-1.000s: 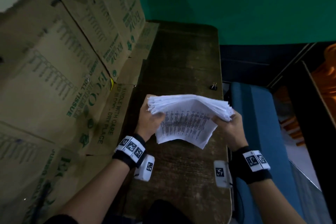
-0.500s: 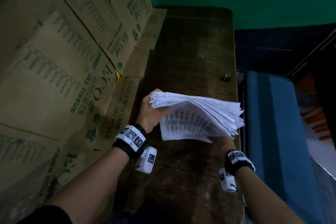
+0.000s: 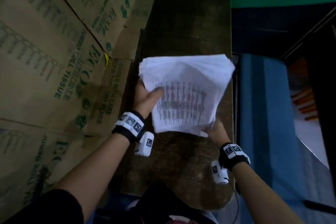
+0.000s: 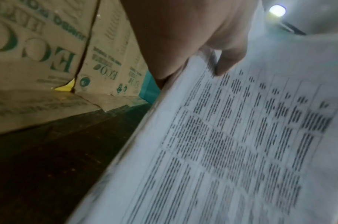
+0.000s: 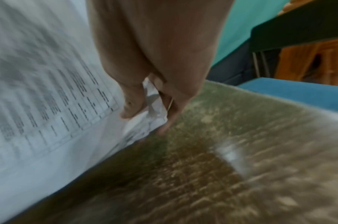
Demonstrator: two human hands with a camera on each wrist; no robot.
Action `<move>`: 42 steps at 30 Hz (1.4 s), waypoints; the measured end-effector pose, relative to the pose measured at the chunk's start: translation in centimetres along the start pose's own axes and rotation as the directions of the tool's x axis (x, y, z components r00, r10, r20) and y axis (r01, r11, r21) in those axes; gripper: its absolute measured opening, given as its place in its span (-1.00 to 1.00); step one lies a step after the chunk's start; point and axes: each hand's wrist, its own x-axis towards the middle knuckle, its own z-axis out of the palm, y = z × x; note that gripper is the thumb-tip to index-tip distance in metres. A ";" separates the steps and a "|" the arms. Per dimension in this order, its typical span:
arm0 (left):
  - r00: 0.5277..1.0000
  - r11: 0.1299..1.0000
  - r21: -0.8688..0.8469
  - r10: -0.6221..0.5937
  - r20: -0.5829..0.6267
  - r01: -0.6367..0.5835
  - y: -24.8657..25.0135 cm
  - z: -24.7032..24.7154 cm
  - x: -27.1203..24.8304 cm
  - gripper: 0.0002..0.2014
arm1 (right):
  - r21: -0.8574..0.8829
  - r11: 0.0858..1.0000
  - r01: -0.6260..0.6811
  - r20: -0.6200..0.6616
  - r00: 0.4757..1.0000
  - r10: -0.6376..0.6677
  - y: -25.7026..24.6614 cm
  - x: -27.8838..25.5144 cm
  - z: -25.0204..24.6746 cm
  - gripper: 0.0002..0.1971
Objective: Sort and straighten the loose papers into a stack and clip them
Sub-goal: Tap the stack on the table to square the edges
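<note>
A thick stack of white printed papers (image 3: 185,92) is held above the dark wooden table (image 3: 185,23), tilted with the printed table of text facing me. My left hand (image 3: 147,94) grips its left edge, thumb on the top sheet. My right hand (image 3: 213,131) pinches the near right corner from below. The left wrist view shows the thumb pressed on the printed sheet (image 4: 241,136). In the right wrist view the thumb and fingers pinch the corner of the papers (image 5: 49,106) just above the table (image 5: 221,166). The sheets' edges are uneven and fanned. No clip is in sight.
Brown cardboard boxes (image 3: 54,51) with green print line the left side of the table, one flap lying on it. A blue padded seat (image 3: 269,114) stands to the right of the table. A green wall is behind.
The stack has swung from nearly flat to tilted up with its printed face toward me. My right hand has slid from the right edge to the near right corner. The small black clip by the table's right edge is out of sight.
</note>
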 end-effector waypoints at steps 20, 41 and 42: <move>0.873 0.603 0.714 -0.486 -0.025 0.356 -13.4 0.3 -0.9 -0.26 | -0.131 0.984 -0.119 -0.140 0.985 0.101 4.5 -4.5 1.9 -0.88; 0.662 0.606 0.787 -0.638 0.392 0.118 -12.9 12.8 -8.4 -0.24 | 0.448 0.874 -0.188 -0.052 0.970 0.236 4.4 -3.7 1.8 -0.90; 0.658 0.598 0.792 -0.645 0.388 0.119 -13.0 12.8 -8.4 -0.27 | 0.433 0.883 -0.183 -0.056 0.972 0.229 4.5 -3.7 1.6 -0.90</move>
